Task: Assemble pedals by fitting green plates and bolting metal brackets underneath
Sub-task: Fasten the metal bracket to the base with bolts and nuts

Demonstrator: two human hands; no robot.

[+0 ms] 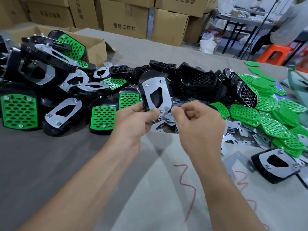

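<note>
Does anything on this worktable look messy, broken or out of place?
Nothing looks broken. The oddest thing is a red squiggle scrawled across the grey table cover at the near right. The green plates and metal brackets lie in loose heaps rather than stacks.

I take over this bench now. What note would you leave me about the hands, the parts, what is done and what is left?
Left hand grips a black pedal, metal bracket facing the camera.
Right hand pinches at the bracket's lower bolt; whether it holds a nut is hidden.
Done: two upper nuts are on. Finished pedals lie left.
Loose green plates and brackets lie right.
Left: fasten the lower bolt, then the bare pedals.
</note>
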